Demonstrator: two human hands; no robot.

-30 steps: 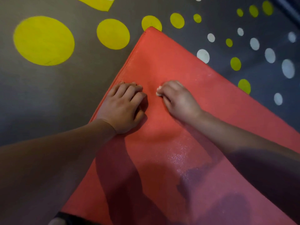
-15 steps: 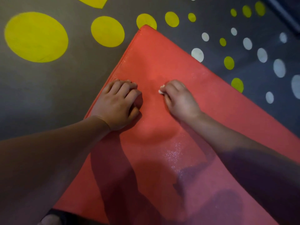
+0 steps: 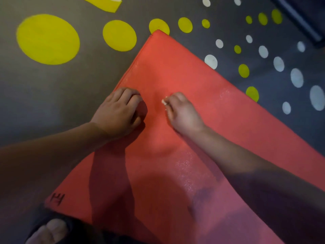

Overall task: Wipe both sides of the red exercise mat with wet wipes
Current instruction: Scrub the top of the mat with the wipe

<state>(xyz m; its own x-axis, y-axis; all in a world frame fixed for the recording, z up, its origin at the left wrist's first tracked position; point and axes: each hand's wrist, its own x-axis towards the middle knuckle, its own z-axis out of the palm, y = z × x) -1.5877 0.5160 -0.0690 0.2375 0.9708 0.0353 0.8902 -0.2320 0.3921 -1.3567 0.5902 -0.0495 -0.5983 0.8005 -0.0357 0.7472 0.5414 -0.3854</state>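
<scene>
The red exercise mat (image 3: 184, 120) lies flat on the grey floor (image 3: 52, 103), which carries yellow and white dots. Your right hand (image 3: 182, 113) is closed around a small white wet wipe (image 3: 164, 102), pressed to the mat surface. Your left hand (image 3: 119, 111) rests beside it near the mat's edge, fingers curled under, gripping nothing visible. Damp sheen shows below your right hand.
</scene>
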